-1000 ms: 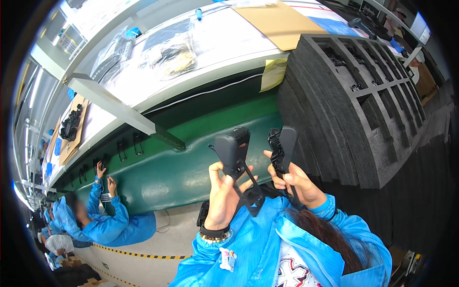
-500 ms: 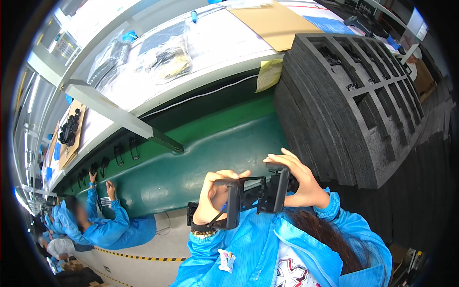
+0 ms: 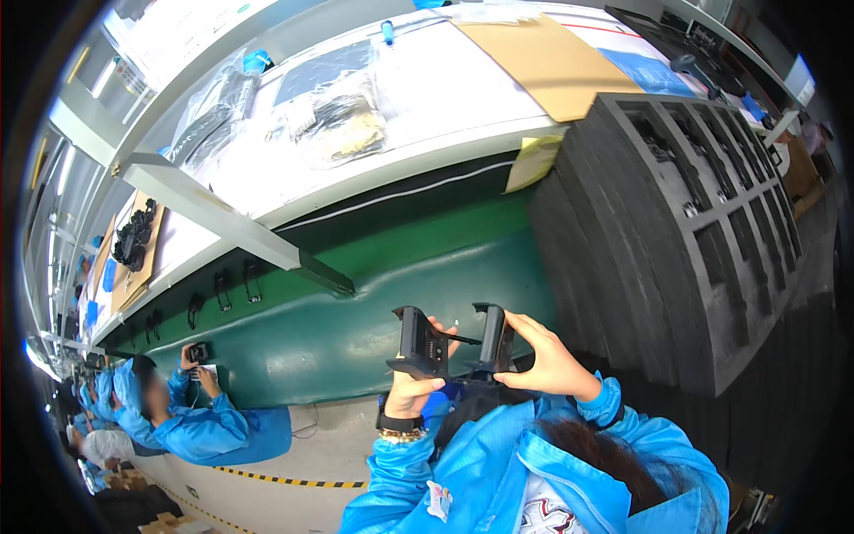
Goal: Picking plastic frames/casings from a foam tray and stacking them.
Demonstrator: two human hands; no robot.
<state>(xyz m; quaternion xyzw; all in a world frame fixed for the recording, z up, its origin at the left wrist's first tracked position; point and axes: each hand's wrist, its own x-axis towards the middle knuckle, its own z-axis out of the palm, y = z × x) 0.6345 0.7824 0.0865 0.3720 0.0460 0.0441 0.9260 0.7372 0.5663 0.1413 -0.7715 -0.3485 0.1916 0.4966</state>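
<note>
Both my hands hold up a black two-part device [image 3: 423, 345], two blocky housings linked by a thin dark bar. My left hand [image 3: 414, 392] is closed round the left housing, with its thumb along the lower edge and fingers partly hidden behind. My right hand [image 3: 553, 367] grips the right housing [image 3: 495, 343] between the thumb below and the fingers at the top. The device is above my lap, before a green mat [image 3: 427, 307]. A dark band and beaded bracelet circle my left wrist.
A white workbench [image 3: 436, 84] carries bagged parts [image 3: 334, 120] and brown cardboard [image 3: 547, 62]. Black foam trays [image 3: 614, 231] with slots are stacked at the right. A slanting metal post [image 3: 213, 214] stands at the left. A co-worker [image 3: 191, 418] sits farther left holding a small black object.
My hands have tilted the device, so the housings' broad sides and upper ends show differently. The co-worker's hand has come down from the hanging black frames and now holds a small black object.
</note>
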